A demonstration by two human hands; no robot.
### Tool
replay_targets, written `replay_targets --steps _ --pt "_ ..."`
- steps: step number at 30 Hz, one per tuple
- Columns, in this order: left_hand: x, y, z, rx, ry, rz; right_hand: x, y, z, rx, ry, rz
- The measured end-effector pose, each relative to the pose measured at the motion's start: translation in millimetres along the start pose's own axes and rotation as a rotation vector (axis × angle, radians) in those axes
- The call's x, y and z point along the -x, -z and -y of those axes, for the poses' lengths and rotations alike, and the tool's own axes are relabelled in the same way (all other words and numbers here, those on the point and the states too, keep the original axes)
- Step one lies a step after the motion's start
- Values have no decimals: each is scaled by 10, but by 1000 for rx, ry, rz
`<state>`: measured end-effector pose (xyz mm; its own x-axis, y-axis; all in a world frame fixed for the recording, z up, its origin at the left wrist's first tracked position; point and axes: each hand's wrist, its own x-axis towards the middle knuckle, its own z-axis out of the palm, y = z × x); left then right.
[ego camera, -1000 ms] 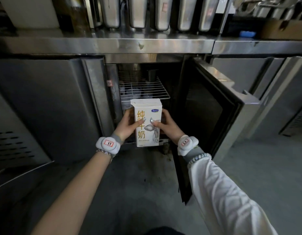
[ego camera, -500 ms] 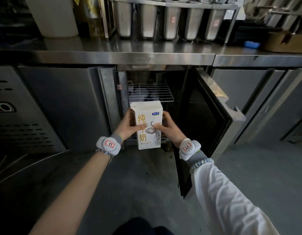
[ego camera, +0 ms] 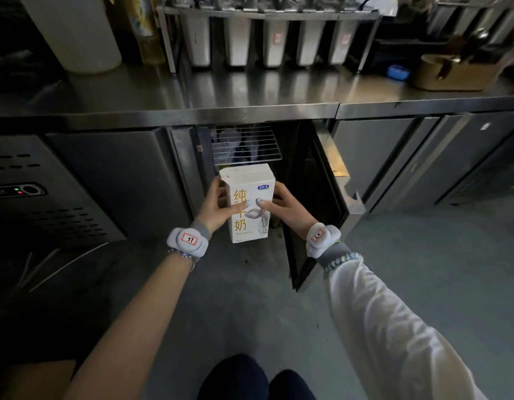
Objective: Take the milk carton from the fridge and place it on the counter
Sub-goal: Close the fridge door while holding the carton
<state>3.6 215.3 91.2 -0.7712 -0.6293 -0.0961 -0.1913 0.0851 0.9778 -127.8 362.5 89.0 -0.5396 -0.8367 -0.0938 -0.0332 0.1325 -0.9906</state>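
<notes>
A white milk carton (ego camera: pixel 248 184) with yellow characters is held upright in front of the open under-counter fridge (ego camera: pixel 244 145). My left hand (ego camera: pixel 218 207) grips its left side and my right hand (ego camera: pixel 284 207) grips its right side, thumbs meeting on the front face. The carton is outside the fridge opening, below the edge of the steel counter (ego camera: pixel 250 90). A wire shelf (ego camera: pixel 245 145) shows inside the fridge behind the carton.
The fridge door (ego camera: pixel 316 203) stands open to the right of my right hand. On the counter's back stand a rack of steel canisters (ego camera: pixel 267 39), a white cylinder (ego camera: pixel 77 33) at the left, and a cardboard box (ego camera: pixel 455 72) at the right.
The view has risen and pulled back, so more of the counter top shows. Both hands have brought the carton out of the fridge and slightly up, still gripped the same way.
</notes>
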Motion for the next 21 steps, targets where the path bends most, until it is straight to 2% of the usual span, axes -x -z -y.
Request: replay_targets --steps 5,10,13,16,18,21 --pt "423 27 -652 53 65 15 437 185 618 1 -162 -36" --pt "622 1 -983 64 53 34 669 304 791 -15 -200 -99" --pt "734 38 -1231 84 62 24 816 468 941 -21 -195 -307" --pt "777 98 -1352 90 50 32 899 655 938 120 -198 -537" --pt "784 129 -1372 85 42 35 936 762 868 238 -246 -600" --pt "779 175 -1347 81 37 28 963 877 714 324 -348 -577"
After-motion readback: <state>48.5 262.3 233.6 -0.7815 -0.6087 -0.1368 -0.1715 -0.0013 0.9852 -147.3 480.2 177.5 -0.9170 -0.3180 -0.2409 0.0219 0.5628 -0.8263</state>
